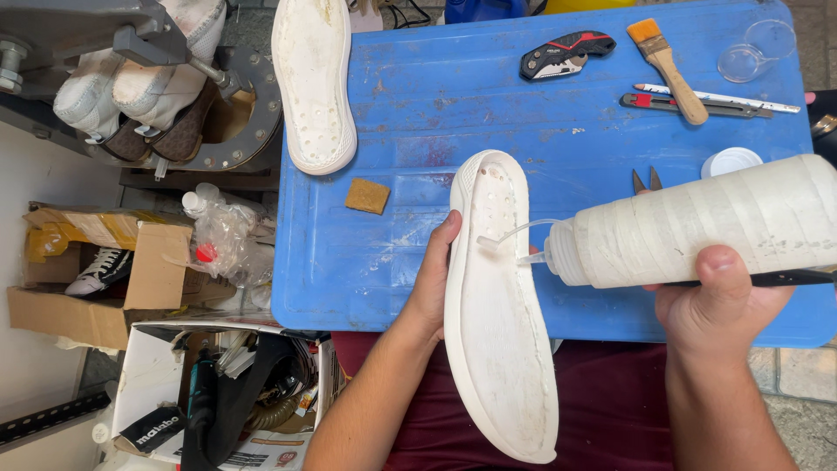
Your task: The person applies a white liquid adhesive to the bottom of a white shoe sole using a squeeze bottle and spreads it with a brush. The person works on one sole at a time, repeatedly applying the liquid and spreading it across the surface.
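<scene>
**Glue bottle tipped over a white sole**

Left hand [433, 283] wrapped round the edge of a white shoe sole [501, 331], thumb on the rim, fingers behind & out of sight. Sole is held up over the lap, inner side facing the camera, toe end over the near edge of the blue table [418, 113].

Right hand [719, 301] closed round a white squeeze bottle [697, 228], thumb on top, bottle lying nearly sideways. Its thin clear nozzle tube [514, 234] reaches to the sole's inner face near the toe; can't tell if anything's coming out.

On the table: second white sole [314, 83] at the far left corner, inner side up. Small tan sponge block [367, 195] just left of the held sole. Far side: black-and-red folding knife [567, 54], brush [670, 70] w/ orange bristles & wooden handle, a pencil [719, 98] lying beside a slim cutter [689, 105], clear plastic dish [757, 51]. White cap [731, 160] & small snips [646, 180] sit just behind the bottle.

Left of the table: shoes [148, 78] mounted on a metal stand, cardboard boxes [105, 279] on the floor w/ a sneaker inside one.
</scene>
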